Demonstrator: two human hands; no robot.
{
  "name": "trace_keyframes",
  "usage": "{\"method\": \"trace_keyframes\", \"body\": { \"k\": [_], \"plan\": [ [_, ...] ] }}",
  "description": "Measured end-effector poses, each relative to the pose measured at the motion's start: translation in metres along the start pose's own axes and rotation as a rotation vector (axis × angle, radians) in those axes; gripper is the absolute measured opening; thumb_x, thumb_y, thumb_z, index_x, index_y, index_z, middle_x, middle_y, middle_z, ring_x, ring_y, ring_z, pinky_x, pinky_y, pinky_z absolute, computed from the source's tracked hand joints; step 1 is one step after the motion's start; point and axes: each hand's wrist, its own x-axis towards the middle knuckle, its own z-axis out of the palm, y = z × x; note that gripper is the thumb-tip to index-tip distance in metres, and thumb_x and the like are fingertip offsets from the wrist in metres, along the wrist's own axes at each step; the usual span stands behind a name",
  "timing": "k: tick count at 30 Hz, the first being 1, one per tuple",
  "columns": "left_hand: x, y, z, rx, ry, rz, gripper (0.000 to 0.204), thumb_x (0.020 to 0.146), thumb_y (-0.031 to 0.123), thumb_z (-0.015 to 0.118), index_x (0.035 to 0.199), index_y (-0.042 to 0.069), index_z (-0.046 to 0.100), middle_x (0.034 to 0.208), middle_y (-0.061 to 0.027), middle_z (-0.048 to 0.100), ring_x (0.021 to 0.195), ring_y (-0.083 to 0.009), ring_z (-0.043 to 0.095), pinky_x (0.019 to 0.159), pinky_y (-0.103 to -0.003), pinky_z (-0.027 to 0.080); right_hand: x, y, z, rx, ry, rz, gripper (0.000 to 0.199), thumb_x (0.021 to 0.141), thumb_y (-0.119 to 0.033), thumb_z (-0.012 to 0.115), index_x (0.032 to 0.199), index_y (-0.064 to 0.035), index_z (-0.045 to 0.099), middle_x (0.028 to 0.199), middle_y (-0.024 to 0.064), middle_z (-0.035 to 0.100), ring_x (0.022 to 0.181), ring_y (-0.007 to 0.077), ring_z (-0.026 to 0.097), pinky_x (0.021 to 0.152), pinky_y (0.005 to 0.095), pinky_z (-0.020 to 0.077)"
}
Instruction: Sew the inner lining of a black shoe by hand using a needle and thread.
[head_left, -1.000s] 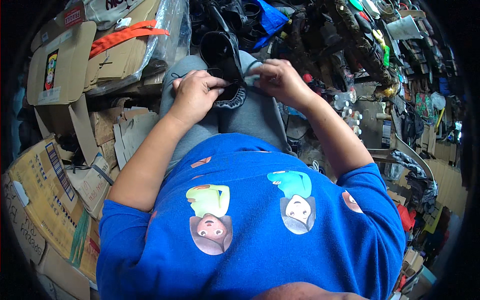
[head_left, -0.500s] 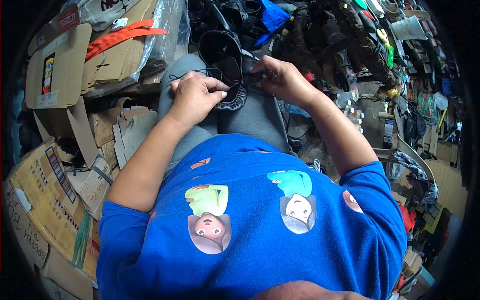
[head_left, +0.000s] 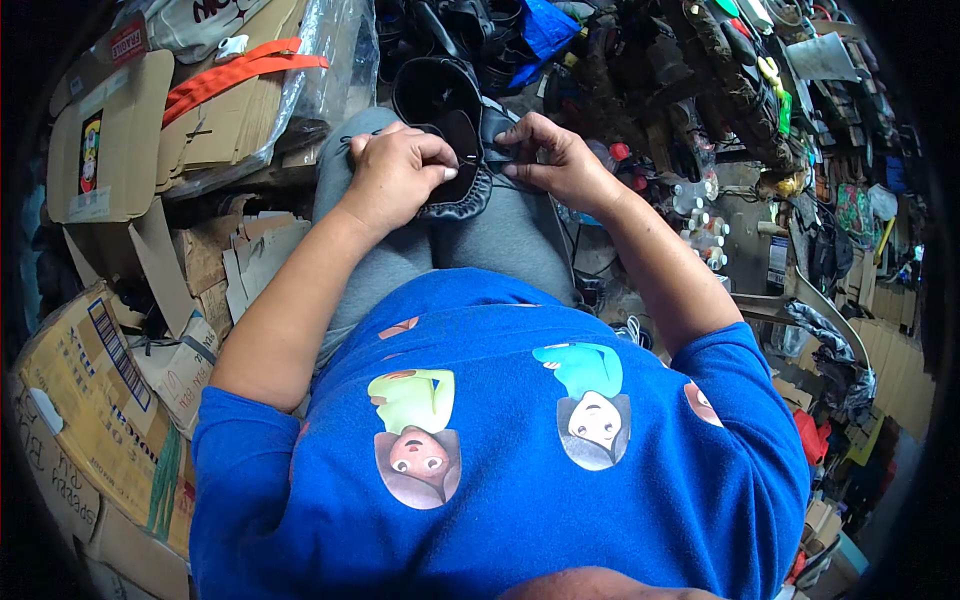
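A black leather shoe [head_left: 458,205] rests across my grey-trousered thighs [head_left: 490,245], its dark opening upward and the near edge gathered in puckers. My left hand [head_left: 402,178] is closed in a pinch at the left of the opening, thumb and forefinger almost touching over its inner side. Whatever lies between those fingertips is too small to make out. On the other side, my right hand [head_left: 560,165] pinches a black leather edge of the shoe between thumb and fingers.
Cardboard boxes [head_left: 105,150] and an orange strap [head_left: 240,70] lie at the left. Black footwear [head_left: 470,30] and a blue plastic sheet [head_left: 545,40] sit beyond my knees. Small bottles [head_left: 705,235] and piled clutter fill the right side.
My right fingers have shifted from beside the shoe onto its right edge. A dark thread loop seen around my left hand earlier is now mostly out of sight.
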Motion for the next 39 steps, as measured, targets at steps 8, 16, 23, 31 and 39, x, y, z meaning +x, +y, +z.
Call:
{"method": "trace_keyframes", "body": {
  "k": [8, 16, 23, 31, 39],
  "plan": [
    [-0.013, 0.007, -0.015, 0.091, -0.014, 0.048, 0.013, 0.073, 0.021, 0.07, 0.083, 0.015, 0.073, 0.082, -0.002, 0.068, 0.091, -0.0181, 0.058, 0.086, -0.035, 0.037, -0.007, -0.009, -0.002, -0.101, -0.004, -0.078, 0.032, 0.08, 0.004, 0.065, 0.111, -0.005, 0.06, 0.088, -0.0027, 0.058, 0.08, 0.0043, 0.053, 0.074, 0.0212, 0.045],
    [-0.019, 0.003, -0.015, 0.085, 0.1, 0.084, 0.013, 0.074, 0.013, 0.068, 0.086, 0.013, 0.073, 0.079, -0.0019, 0.065, 0.087, -0.0188, 0.057, 0.084, -0.034, 0.039, 0.003, -0.013, -0.012, -0.216, -0.023, -0.142, 0.032, 0.076, 0.006, 0.062, 0.105, -0.0082, 0.065, 0.097, 0.0033, 0.064, 0.091, 0.0122, 0.057, 0.081, 0.0274, 0.046],
    [-0.022, -0.009, -0.015, -0.029, 0.108, 0.043, 0.016, 0.074, 0.01, 0.068, 0.088, 0.014, 0.073, 0.077, -0.0012, 0.062, 0.084, -0.0187, 0.055, 0.083, -0.035, 0.04, 0.016, -0.013, -0.024, -0.107, -0.161, -0.077, 0.035, 0.075, 0.012, 0.055, 0.103, -0.0075, 0.065, 0.1, 0.0038, 0.064, 0.098, 0.0137, 0.059, 0.086, 0.0278, 0.0468],
    [-0.022, -0.001, -0.014, 0.076, 0.114, 0.062, 0.015, 0.075, 0.013, 0.068, 0.088, 0.018, 0.073, 0.076, 0.0014, 0.059, 0.086, -0.0169, 0.053, 0.084, -0.034, 0.034, 0.017, -0.017, -0.024, -0.132, -0.158, -0.03, 0.035, 0.074, 0.013, 0.056, 0.102, -0.0062, 0.065, 0.104, 0.0032, 0.064, 0.096, 0.013, 0.06, 0.083, 0.0273, 0.0482],
    [-0.021, -0.003, -0.012, 0.112, 0.115, 0.071, 0.016, 0.074, 0.014, 0.068, 0.088, 0.019, 0.073, 0.076, 0.0017, 0.057, 0.086, -0.0173, 0.053, 0.084, -0.034, 0.033, 0.017, -0.018, -0.025, -0.19, -0.165, 0.014, 0.027, 0.08, 0.007, 0.061, 0.102, -0.0085, 0.066, 0.098, -0.0004, 0.062, 0.091, 0.0077, 0.056, 0.078, 0.0238, 0.0454]
  ]
}}
